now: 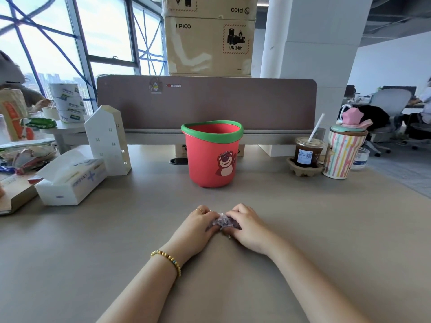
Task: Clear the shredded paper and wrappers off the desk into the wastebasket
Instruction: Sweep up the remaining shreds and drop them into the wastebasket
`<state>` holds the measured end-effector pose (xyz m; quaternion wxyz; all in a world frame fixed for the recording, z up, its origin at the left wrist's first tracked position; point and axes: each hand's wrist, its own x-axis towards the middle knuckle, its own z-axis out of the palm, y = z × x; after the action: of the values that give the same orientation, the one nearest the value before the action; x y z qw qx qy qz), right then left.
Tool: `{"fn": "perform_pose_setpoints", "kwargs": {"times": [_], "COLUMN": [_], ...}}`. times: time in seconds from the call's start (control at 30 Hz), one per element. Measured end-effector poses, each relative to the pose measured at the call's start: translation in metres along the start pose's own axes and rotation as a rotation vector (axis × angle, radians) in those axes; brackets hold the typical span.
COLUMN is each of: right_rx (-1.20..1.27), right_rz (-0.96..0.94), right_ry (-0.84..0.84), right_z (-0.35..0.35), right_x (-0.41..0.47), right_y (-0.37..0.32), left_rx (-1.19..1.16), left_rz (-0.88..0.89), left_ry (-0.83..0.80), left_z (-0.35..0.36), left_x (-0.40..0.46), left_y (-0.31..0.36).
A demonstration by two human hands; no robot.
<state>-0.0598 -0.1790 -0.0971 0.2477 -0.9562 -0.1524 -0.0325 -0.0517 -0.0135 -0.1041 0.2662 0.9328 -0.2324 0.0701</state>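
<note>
A: Where's the rubbish?

B: A small crumpled purplish wrapper (pixel 223 223) sits on the bench (pixel 326 229), near the middle, bunched between both hands. I see no shredded paper in the open; anything more under the fingers is hidden.

A: And the wastebasket?

B: The red wastebasket (pixel 213 155) with the green rim stands upright on the bench straight beyond the hands, apart from them. Its inside doesn't show from here, so I can't tell what's already in it.

A: So how far along?

B: I'd judge it's late, or just this one handful: the wrapper still has to be lifted and dropped in.

A: The hands?

B: The left hand (pixel 198 226) and right hand (pixel 246 226) lie knuckles up, fingers curled inward, closing on the wrapper from either side and resting on the bench.

A: Anything around?

B: A tissue box (pixel 70 180) and white house-shaped holder (pixel 109 141) far left, an iced coffee (pixel 307 152) and striped tumbler (pixel 344 152) far right.
</note>
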Motion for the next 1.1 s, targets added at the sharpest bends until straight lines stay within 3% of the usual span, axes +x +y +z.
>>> {"fn": "perform_pose_setpoints", "kwargs": {"times": [0.3, 0.47, 0.83, 1.1], "right_rx": [-0.103, -0.001, 0.229, 0.357], "right_rz": [-0.022, 0.022, 0.069, 0.035], "right_ry": [0.096, 0.144, 0.239, 0.296], "right_z": [0.002, 0.001, -0.019, -0.061], "right_x": [-0.003, -0.003, 0.003, 0.018], "right_y": [-0.005, -0.006, -0.012, -0.028], "left_rx": [0.204, 0.265, 0.106, -0.016], "left_rz": [-0.074, -0.114, -0.142, -0.093], "left_ry": [0.002, 0.039, 0.004, 0.151], "left_z": [0.0, -0.001, -0.02, -0.064], "left_x": [-0.004, -0.008, 0.003, 0.025], "left_y": [0.009, 0.012, 0.032, 0.043]}}
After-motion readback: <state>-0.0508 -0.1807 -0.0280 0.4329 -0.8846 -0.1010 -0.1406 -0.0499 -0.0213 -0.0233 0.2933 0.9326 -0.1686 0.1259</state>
